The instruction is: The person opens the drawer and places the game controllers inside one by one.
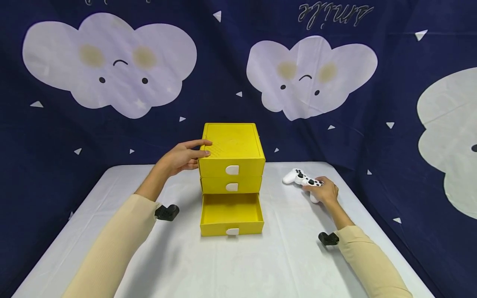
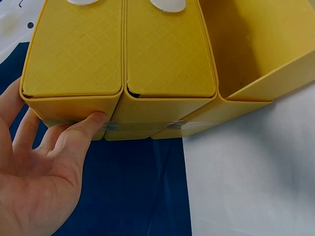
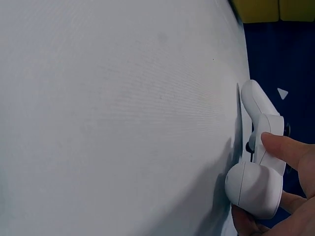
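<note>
A small yellow drawer cabinet [image 1: 233, 140] stands on the table; its upper two drawers are closed and the bottom drawer [image 1: 232, 209] is pulled out. Each drawer front has a white tab. My left hand [image 1: 181, 158] rests against the cabinet's upper left side, fingertips over the top edge. In the left wrist view, the thumb [image 2: 81, 132] presses the side wall with the fingers spread. Over on the right, my right hand [image 1: 323, 191] grips a white game controller [image 1: 299, 177] by its near end. The right wrist view shows the controller [image 3: 258, 189] edge-on, with the thumb on it.
A white cloth covers the table [image 1: 283, 256]. Behind it hangs a dark blue curtain [image 1: 220, 82] with cloud prints. Black wrist devices sit at both cuffs, the left one [image 1: 167, 212] near the cabinet's left side.
</note>
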Demonstrator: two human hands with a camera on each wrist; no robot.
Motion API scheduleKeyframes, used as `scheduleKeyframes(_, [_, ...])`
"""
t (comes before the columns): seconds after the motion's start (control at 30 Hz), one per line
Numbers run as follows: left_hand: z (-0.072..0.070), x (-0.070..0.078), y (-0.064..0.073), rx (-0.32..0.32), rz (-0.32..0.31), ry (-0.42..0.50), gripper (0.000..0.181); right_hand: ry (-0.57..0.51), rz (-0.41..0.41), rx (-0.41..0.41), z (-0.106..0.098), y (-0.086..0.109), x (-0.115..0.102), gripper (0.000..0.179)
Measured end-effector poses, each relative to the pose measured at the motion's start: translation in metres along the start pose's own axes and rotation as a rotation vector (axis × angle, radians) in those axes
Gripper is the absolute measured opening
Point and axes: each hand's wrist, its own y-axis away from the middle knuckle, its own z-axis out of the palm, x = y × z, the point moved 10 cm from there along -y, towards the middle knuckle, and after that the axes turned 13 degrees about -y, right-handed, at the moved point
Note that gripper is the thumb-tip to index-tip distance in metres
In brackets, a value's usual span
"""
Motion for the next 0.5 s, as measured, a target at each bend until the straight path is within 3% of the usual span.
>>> scheduleKeyframes(0.23, [0.0,0.0,-0.001,0.005,-0.004,0.01,0.05,0.019,-0.035,-0.029,-0.008,0.003,-0.016,0.067])
scheduleKeyframes(0.5, [0.0,0.001,0.0,0.004,0.003,0.02,0.049,0.091,-0.133,-0.07,-0.017,0.008,-0.043,0.067])
